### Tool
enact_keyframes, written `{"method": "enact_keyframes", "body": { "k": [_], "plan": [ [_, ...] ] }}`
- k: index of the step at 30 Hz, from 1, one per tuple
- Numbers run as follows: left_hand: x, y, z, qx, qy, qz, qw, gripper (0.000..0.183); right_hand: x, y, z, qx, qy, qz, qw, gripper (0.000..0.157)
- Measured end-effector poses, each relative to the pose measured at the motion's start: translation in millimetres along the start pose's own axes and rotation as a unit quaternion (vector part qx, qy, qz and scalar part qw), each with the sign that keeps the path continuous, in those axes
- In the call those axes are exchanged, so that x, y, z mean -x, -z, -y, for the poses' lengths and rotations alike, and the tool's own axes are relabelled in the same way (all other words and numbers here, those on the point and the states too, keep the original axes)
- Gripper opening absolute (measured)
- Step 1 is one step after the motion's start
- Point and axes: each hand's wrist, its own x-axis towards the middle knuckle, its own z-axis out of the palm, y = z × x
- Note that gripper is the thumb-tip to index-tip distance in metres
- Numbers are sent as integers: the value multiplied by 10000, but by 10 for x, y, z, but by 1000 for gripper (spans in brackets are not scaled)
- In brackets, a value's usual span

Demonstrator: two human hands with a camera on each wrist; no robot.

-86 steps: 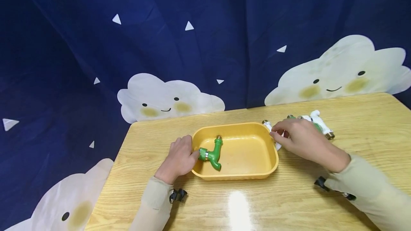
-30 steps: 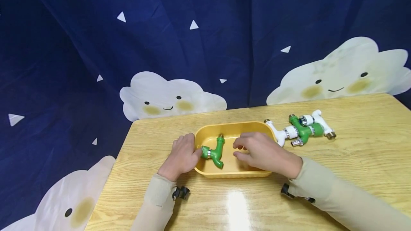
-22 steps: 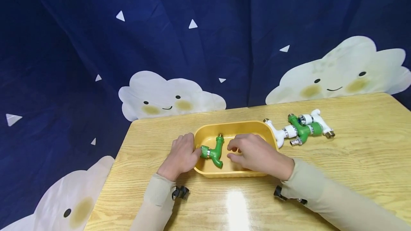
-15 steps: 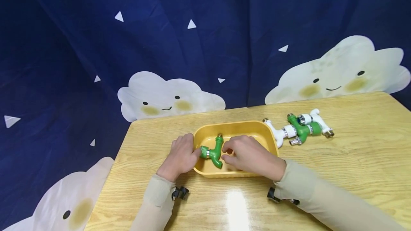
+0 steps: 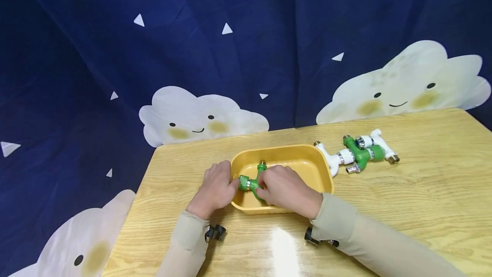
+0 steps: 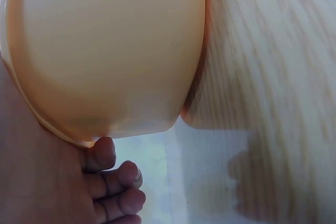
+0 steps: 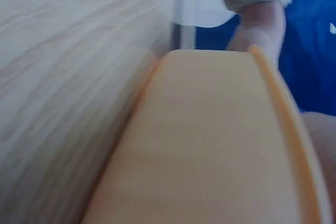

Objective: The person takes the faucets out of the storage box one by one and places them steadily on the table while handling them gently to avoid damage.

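Note:
A green tap (image 5: 253,184) with a ribbed knob and brass threaded end lies at the left in a yellow plastic basin (image 5: 311,178). My left hand (image 5: 215,189) grips the basin's left end, thumb over the rim; its curled fingers (image 6: 118,182) show by the outer wall in the left wrist view. Reaching over the near rim, my right hand (image 5: 286,187) holds the green tap by its body, with thumb and forefinger curled about it and hiding part of the spout. In the right wrist view the basin's side (image 7: 199,140) blocks sight of the tap.
Right of the basin, a white tap (image 5: 334,159) lies close against the wall. Beyond it are another green tap (image 5: 361,155) and a second white tap (image 5: 380,144), lying together. All rest on a wooden table (image 5: 430,174) before a blue curtain (image 5: 246,63) with cloud prints.
My right hand has moved left from the taps beside the basin, into the basin and onto the green tap. My left hand has stayed on the basin's left end.

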Motion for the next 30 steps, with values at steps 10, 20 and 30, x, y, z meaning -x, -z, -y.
{"method": "enact_keyframes", "body": {
  "k": [10,20,30],
  "plan": [
    [0,18,2,-11,61,43,10000,19,-55,-90,34,308,-96,38,9995,40],
    [-5,12,2,26,50,49,10000,19,-54,-85,30,340,-220,323,9987,38],
    [0,7,-1,-3,48,21,10000,18,-32,-40,-5,356,-286,511,9976,36]
  ]
}}
